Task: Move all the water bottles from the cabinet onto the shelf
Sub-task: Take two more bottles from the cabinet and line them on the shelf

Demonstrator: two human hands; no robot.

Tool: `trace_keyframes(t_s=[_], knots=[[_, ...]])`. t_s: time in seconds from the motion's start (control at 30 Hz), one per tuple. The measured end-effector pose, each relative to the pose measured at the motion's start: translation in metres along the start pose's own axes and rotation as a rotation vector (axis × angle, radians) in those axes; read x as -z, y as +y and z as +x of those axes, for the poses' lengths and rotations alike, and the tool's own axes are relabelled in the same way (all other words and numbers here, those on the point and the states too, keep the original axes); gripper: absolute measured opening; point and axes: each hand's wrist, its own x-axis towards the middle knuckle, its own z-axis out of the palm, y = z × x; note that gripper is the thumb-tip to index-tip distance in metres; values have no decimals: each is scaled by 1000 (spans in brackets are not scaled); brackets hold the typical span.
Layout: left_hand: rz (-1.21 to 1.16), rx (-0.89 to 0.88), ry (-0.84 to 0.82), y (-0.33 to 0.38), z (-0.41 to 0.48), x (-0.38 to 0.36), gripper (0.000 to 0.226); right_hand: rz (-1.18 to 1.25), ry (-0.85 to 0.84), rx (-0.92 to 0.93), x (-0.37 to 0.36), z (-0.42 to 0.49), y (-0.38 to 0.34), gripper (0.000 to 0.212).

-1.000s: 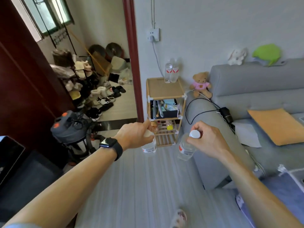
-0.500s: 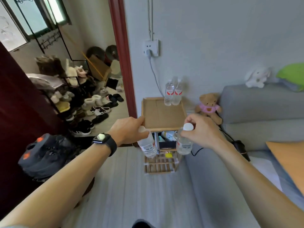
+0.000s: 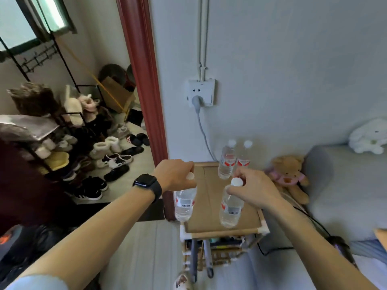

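Both hands loaded. Your left hand (image 3: 175, 174) grips the left bottle (image 3: 185, 204) at the neck, fingers curled over from above. Your right hand (image 3: 254, 190) pinches the right bottle (image 3: 230, 208) just under its white cap. Each bottle hangs below its hand, long axis close to upright, base tipped a little towards you.

Shelf (image 3: 210, 206) sits straight ahead against the wall, flat tan top facing up. Read its top as a clock face, 12 at the wall, 6 nearest you. A pair of bottles (image 3: 227, 164) already stands at about 1 o'clock, the two touching, labels outward. The cabinet is not in view.

Key relation: the right bottle lies well inside the top, around 5 o'clock, with bare board under it. Whether its base touches the board, you cannot tell from here. The left bottle sits at about 8 o'clock and straddles the left rim, part of its base out over the floor.

Judgement: the right hand is the better placed and looks ready to set down as it is. The left bottle likely needs to shift towards 3 o'clock before lowering, or it may tip off the rim. The middle of the top is free between your bottles and the pair.

Teddy bear (image 3: 290, 174) sits off the shelf at 2 o'clock, clear of both hands.
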Motion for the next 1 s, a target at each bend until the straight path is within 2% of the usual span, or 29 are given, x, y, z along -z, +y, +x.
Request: trace_keyframes(t_s=[0.2,0.4,0.53,0.8,1.0], knots=[[7,-74,3,-29,78,-12,28,-55,0,-49,-24,79,5,24],[-123,-19,2,-53,130,-13,33,-95,52,-41,-44,143,0,30],[-121,-63,-68,-49,147,-23,33,-114,36,-48,-50,165,0,32],[-282,44,-55,-44,158,-37,30,-221,-58,60,-45,190,11,39],[-396,157,51,-33,156,-52,30,-305,-100,161,-34,201,19,36]])
